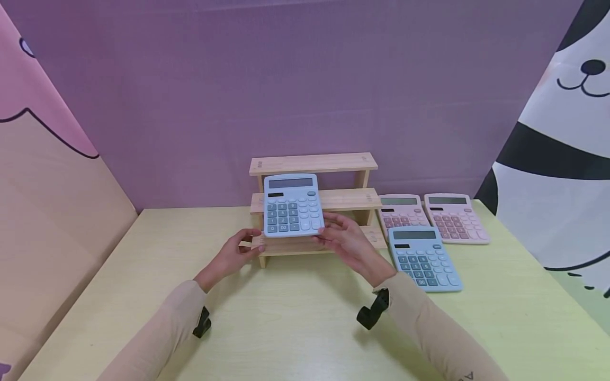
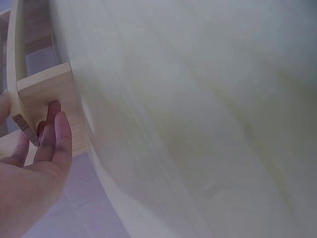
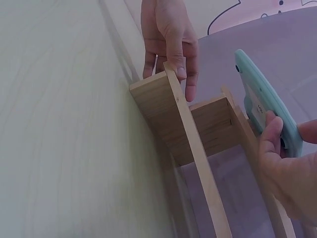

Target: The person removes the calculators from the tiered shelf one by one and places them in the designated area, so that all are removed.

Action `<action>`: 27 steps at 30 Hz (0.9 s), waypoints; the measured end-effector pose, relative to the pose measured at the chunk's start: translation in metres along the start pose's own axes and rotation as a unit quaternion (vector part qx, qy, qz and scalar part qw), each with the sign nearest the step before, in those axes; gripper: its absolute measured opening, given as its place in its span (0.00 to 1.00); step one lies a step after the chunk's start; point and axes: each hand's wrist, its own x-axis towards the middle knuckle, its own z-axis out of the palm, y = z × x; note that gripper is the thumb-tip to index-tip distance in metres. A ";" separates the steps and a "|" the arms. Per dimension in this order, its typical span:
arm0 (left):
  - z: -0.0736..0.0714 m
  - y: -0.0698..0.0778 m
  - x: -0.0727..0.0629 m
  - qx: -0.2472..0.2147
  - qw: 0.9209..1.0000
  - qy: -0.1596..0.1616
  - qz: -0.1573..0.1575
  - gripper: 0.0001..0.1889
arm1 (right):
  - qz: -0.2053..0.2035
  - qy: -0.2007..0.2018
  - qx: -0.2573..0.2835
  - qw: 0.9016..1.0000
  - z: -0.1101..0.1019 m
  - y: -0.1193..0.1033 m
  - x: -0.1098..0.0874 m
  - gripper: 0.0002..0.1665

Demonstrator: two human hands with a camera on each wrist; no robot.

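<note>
A light-blue calculator [image 1: 292, 193] leans back, keys facing me, in front of the middle tier of a three-step wooden rack [image 1: 314, 163]. My right hand [image 1: 351, 246] holds its lower right corner. In the right wrist view the fingers of the right hand [image 3: 290, 168] pinch the calculator [image 3: 267, 94], which appears apart from the lowest step. At the rack's left end my left hand [image 1: 236, 254] grips the lowest step. The left wrist view shows the fingers of the left hand [image 2: 42, 181] under the board and against the side support [image 2: 47, 82].
To the rack's right a second blue calculator [image 1: 421, 259] lies on the table [image 1: 286, 328]. Behind it are two pink calculators [image 1: 405, 211] [image 1: 457, 218], side by side. A purple cloth [image 1: 305, 79] hangs behind the table.
</note>
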 end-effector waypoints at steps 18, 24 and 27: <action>-0.001 -0.004 0.001 0.003 1.000 -0.004 0.006 0.26 | -0.013 -0.022 -0.021 0.999 -0.024 -0.003 -0.014 0.30; 0.000 -0.004 0.001 0.001 1.000 -0.006 0.002 0.26 | -0.019 -0.017 -0.032 0.999 -0.035 -0.004 -0.021 0.27; 0.000 -0.003 0.000 -0.004 1.000 -0.008 0.005 0.26 | -0.021 -0.019 -0.034 0.999 -0.039 -0.005 -0.024 0.27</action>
